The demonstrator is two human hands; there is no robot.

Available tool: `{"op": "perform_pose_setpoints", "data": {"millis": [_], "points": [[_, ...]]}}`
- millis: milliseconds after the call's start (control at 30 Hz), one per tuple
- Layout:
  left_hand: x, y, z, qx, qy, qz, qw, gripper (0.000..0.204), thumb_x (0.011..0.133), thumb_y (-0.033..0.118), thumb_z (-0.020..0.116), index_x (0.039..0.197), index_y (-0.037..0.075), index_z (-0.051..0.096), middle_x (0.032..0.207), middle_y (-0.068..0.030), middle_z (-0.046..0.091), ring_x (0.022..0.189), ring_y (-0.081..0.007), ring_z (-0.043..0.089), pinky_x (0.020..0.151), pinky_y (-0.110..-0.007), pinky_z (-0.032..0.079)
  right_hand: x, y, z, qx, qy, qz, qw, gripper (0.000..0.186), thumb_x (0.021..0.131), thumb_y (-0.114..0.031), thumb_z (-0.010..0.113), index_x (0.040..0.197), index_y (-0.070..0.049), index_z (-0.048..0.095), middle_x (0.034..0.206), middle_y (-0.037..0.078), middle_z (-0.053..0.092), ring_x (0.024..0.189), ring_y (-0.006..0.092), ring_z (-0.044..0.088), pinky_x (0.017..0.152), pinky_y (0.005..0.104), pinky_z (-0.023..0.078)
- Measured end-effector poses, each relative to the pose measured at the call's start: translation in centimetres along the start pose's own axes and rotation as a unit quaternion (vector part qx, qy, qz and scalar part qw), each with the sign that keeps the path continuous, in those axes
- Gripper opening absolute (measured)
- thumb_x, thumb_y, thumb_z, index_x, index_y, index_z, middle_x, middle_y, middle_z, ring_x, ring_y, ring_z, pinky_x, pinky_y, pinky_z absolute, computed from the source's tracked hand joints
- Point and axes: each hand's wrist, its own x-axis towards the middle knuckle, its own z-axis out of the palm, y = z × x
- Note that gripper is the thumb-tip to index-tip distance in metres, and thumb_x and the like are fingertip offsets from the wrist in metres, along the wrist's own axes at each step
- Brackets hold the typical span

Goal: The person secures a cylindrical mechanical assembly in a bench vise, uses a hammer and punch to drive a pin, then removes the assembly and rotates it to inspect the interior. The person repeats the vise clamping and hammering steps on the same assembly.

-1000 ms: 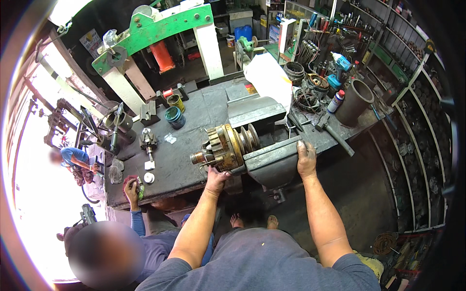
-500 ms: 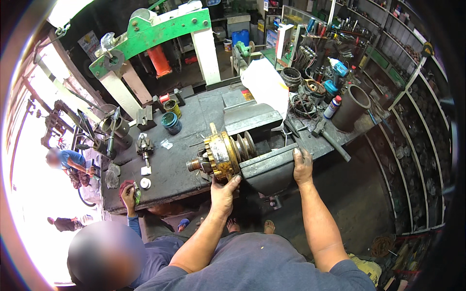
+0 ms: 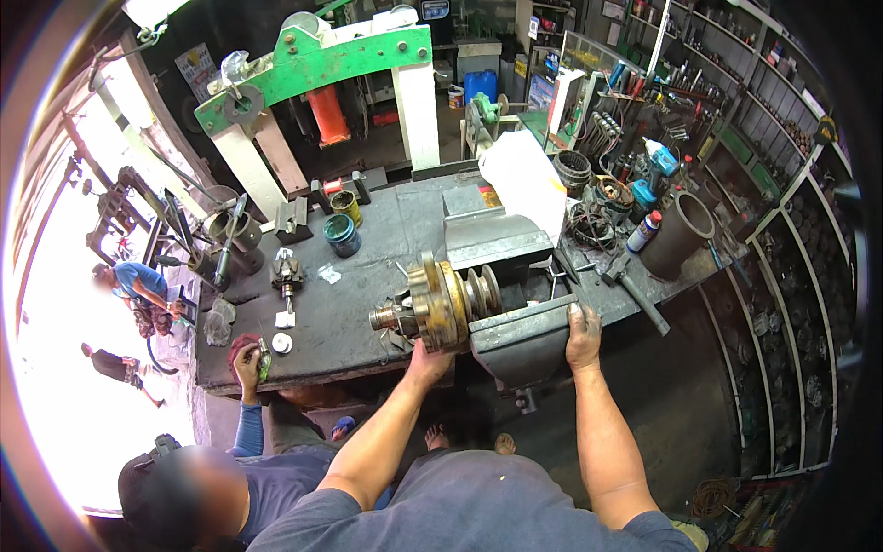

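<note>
A yellow alternator-like housing with a grooved pulley and a threaded shaft end sits at the left side of a large bench vise. From below, my left hand holds the housing; its fingers are mostly hidden underneath. The pulley lies beside the vise jaws, whose gap shows to its right. My right hand grips the right end of the vise's near jaw, fingers bent over the edge. A small rotor lies on the bench to the left.
At left, a co-worker's hand holds a red cloth on the workbench. Two open cans, one a blue can, stand behind. A hammer, spray can and metal cylinder occupy the right. A green-and-white frame rises beyond.
The yellow housing has turned, showing a different side. My left hand has moved further under it, and its thumb no longer shows. My right hand stays on the vise jaw. The view has shifted slightly.
</note>
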Motion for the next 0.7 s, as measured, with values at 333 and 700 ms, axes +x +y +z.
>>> {"op": "perform_pose_setpoints", "data": {"millis": [333,700], "points": [[-5.4,14.9,-4.1,-0.446,-0.025,-0.318,0.836,0.067,0.106,0.068,0.06,0.11,0.001,0.062,0.069,-0.0028,0.055,0.061,-0.0161,0.054,0.061,-0.034,0.051,-1.5,3.6,0.0,-0.091,0.026,-0.037,0.995,0.046,0.109,-0.036,0.06,0.117,0.008,0.072,0.101,0.028,0.073,0.097,0.0471,0.069,0.088,0.0505,0.053],[0.1,22.6,-11.9,-0.182,0.162,0.191,0.951,0.058,0.085,0.04,0.097,0.116,0.004,0.064,0.105,-0.0115,0.071,0.105,-0.0258,0.07,0.102,-0.043,0.054,-2.3,7.5,-0.7,-0.292,0.033,-0.261,0.919,0.023,0.107,-0.009,0.063,0.125,0.005,0.067,0.121,0.029,0.071,0.106,0.0483,0.069,0.093,0.0542,0.056]]}}
